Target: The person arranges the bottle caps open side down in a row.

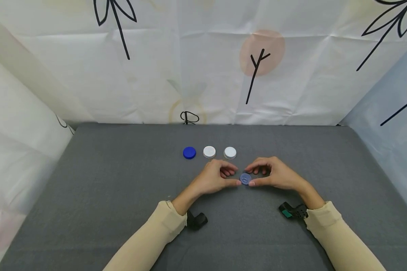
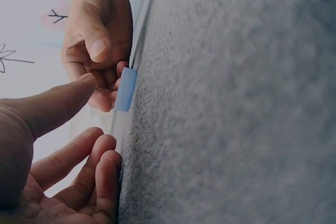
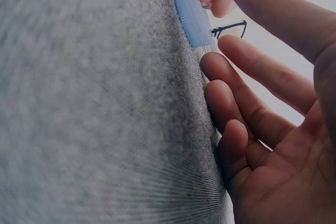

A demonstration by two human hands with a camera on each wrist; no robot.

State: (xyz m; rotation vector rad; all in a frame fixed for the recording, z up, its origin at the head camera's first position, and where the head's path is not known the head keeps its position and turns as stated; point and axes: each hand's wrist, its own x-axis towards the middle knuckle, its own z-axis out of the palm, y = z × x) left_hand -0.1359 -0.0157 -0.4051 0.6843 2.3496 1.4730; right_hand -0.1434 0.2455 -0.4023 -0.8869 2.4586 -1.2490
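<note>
A light blue bottle cap with rings on its face lies on the grey table between my two hands. From the left, my left hand reaches toward it, thumb and fingers spread apart and loosely bent. My right hand mirrors this on the other side. Both thumb tips are close beside the cap in the head view; whether they touch it I cannot tell. Seen from the left wrist, the cap sits on the cloth beyond the left fingertips. The right wrist view shows the cap just past the right fingers, not gripped.
Behind the hands stand a dark blue cap, a white cap and another white cap in a row. Grey cloth covers the table. A printed white curtain hangs along the back edge and both sides.
</note>
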